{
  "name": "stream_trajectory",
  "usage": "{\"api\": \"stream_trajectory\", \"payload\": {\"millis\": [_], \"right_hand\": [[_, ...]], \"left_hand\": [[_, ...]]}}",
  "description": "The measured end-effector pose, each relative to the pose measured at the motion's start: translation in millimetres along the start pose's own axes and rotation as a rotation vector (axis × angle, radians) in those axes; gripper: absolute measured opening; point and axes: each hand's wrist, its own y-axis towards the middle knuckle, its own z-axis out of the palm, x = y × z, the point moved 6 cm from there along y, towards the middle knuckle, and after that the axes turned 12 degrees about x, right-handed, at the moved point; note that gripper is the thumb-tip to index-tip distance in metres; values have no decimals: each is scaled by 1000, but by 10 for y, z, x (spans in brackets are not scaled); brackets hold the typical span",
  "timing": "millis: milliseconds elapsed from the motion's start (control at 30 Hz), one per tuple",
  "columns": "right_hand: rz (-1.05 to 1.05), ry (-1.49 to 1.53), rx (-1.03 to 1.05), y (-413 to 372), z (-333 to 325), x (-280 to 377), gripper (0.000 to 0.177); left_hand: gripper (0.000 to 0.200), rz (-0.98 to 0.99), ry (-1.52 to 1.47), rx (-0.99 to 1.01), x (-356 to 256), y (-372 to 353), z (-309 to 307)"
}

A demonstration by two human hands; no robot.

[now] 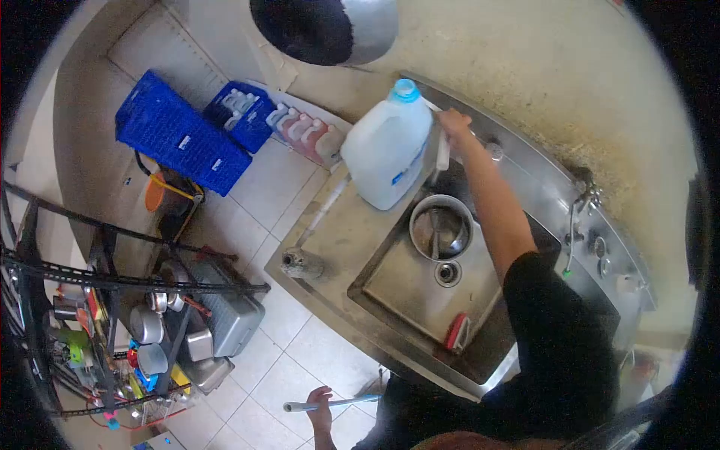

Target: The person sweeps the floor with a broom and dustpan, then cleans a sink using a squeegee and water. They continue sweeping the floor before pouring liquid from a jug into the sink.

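At the lower left, my left hand (320,409) is closed around a pale blue-grey tube (349,401), its open end pointing left. My right hand (454,125) reaches across the sink to the back of the counter, fingers curled beside a large white jug (386,150) with a blue neck. A narrow white piece (442,154) shows just below these fingers; I cannot tell what they grip. Inside the steel sink (397,289), a round pot (442,199) holds a ladle (456,241) and another utensil. A red and white brush (457,331) lies near the drain.
A faucet (589,196) stands along the wall side. Left of the counter are blue crates (184,139) and several jugs with pinkish liquid (307,133). A black rack (112,277) holds pots and pans. A metal canister (300,264) stands at the counter's left corner.
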Motion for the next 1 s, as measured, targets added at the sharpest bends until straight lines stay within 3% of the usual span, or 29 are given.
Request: {"api": "stream_trajectory", "payload": {"millis": [200,267,300,367,400,433,500,533,600,700,833,933,1000], "right_hand": [[24,-346,-97,1055,1085,-919,55],[89,0,-168,909,907,-1080,54],[76,151,-310,604,687,-970,50],[-79,471,-601,-202,100,-611,43],[-181,618,-665,-701,-192,-313,39],[-278,732,-632,-1182,-409,28,36],[-383,858,-332,-1891,-504,561,35],[-423,823,-285,-2143,-482,965,42],[-437,627,-281,-2494,-376,1599,62],[-253,274,-401,-2499,-233,2057,95],[-260,353,-260,-2241,-136,2351,98],[-204,268,-23,-2004,-26,2509,97],[-224,198,-12,-2071,-122,2661,97]], "left_hand": [[23,44,-13,-9,-96,52,-58],[25,52,13,12,-139,18,-80],[25,36,13,1,-126,-10,-90],[27,98,-38,11,-80,15,-84],[24,26,14,61,-47,10,-95],[24,23,6,58,-94,33,-51],[23,51,32,290,-255,65,227],[30,179,-31,407,-184,111,354],[31,72,12,596,45,60,680],[29,170,470,822,-69,-270,1176],[28,2,371,919,64,-409,1283],[28,-43,352,912,144,-397,1210],[27,-65,342,903,199,-366,1154]]}}
